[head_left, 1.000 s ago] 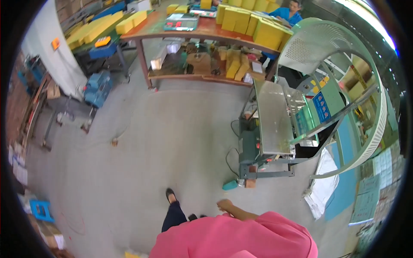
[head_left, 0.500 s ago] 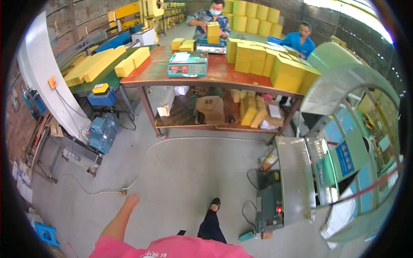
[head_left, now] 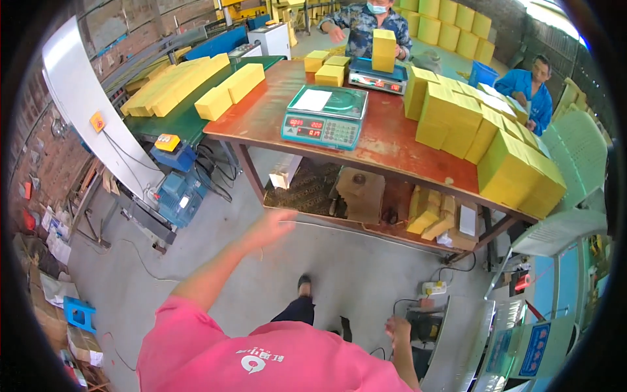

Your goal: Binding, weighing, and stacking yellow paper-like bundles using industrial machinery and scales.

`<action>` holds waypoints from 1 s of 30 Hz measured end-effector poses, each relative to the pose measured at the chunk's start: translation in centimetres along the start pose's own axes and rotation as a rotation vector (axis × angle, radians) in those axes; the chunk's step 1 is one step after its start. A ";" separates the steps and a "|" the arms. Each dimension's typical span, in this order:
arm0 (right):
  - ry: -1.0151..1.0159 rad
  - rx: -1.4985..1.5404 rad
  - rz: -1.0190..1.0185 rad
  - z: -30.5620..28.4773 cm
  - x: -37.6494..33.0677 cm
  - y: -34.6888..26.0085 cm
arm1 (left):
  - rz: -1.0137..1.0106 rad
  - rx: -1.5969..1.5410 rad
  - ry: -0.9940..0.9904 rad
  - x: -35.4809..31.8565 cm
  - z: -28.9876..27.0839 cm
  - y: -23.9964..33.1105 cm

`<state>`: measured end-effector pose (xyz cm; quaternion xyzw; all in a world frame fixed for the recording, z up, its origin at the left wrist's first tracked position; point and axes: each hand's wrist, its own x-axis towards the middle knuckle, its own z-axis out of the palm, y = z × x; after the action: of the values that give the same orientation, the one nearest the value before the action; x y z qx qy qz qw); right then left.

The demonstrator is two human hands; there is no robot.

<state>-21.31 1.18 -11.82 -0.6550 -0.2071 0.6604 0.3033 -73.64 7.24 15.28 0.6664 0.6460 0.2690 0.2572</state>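
My left hand (head_left: 271, 230) reaches forward over the floor, fingers stretched out, just short of the front edge of the red-brown table (head_left: 385, 166). It holds nothing. Lower right, my right hand (head_left: 397, 330) hangs beside the grey machine with loosely bent fingers and nothing visible in them. On the table stands a teal digital scale (head_left: 324, 117) with a white paper (head_left: 313, 100) on its pan. Behind it, a second scale (head_left: 377, 76) carries a yellow block (head_left: 383, 51). Small yellow blocks (head_left: 330, 75) lie next to it, and stacked yellow blocks (head_left: 450, 117) fill the table's right side.
A green conveyor (head_left: 196, 108) with yellow blocks runs at the left, near a blue motor (head_left: 179, 196). Two people sit beyond the table. Plastic chairs (head_left: 575, 157) and a metal-topped machine (head_left: 457, 346) stand at the right. A cable crosses the floor; a blue stool (head_left: 80, 313) is lower left.
I have moved closer to the table, and the view has turned. My left hand has swung forward and up, and my right hand has come into view. The masked person's hand has left the block.
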 end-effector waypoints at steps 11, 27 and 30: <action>-0.384 -0.082 -0.231 30.4 6.1 -24.9 | 0.092 0.618 0.609 41.0 -10.2 -4.1; -1.121 -0.263 -0.419 42.8 7.8 -49.0 | -0.073 0.462 0.411 47.3 -9.1 -7.9; -1.244 -0.264 -0.374 43.7 8.6 -51.8 | -0.088 0.407 0.405 47.5 -9.3 -9.3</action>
<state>-57.60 50.16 19.06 -0.1363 -0.5332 0.8207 0.1538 -85.77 55.00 16.86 0.6084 0.7532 0.2501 -0.0046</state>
